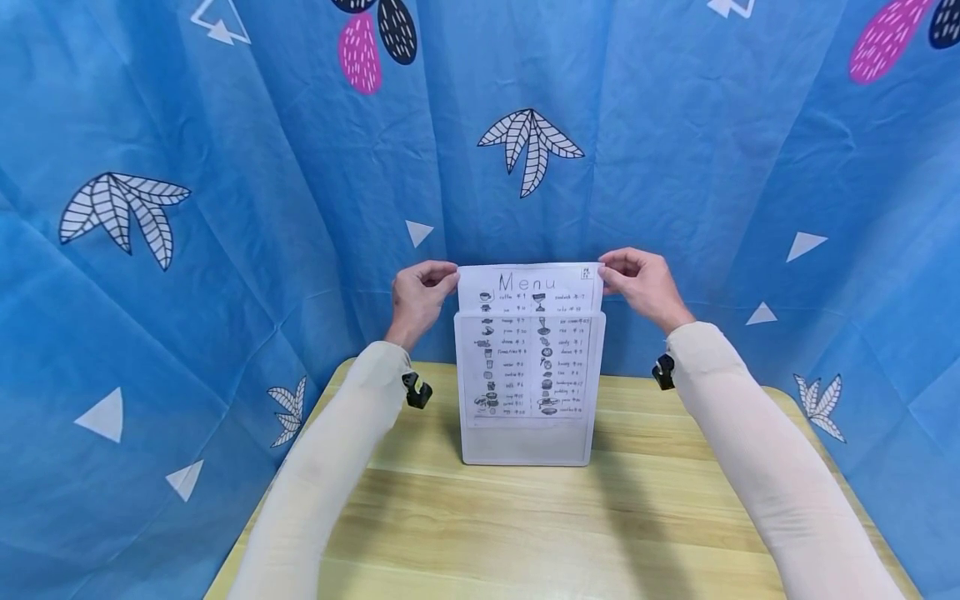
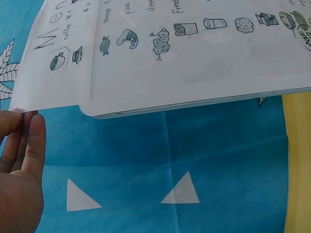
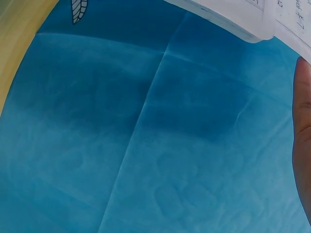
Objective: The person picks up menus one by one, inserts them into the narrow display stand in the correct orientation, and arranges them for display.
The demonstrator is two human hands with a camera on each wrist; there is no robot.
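Observation:
A handwritten paper menu (image 1: 528, 283) with small food drawings and prices sits partly inside an upright clear holder (image 1: 525, 450) on the table. Its top strip, with the title, sticks out above the holder's upper edge, and below the sheet the holder's lower part shows through. My left hand (image 1: 420, 300) pinches the menu's top left corner between thumb and fingers. At the top right corner my right hand (image 1: 647, 287) pinches the sheet the same way. The left wrist view shows the left hand (image 2: 22, 165) at the paper's corner, beside the holder's rounded corner (image 2: 90, 110). Only part of the right hand (image 3: 303, 131) shows in its wrist view.
The wooden table (image 1: 480, 533) has rounded far corners. Close behind and on both sides hangs a blue curtain (image 1: 675, 208) printed with leaves and triangles. Each sleeve carries a small black clip (image 1: 416, 390) near the wrist.

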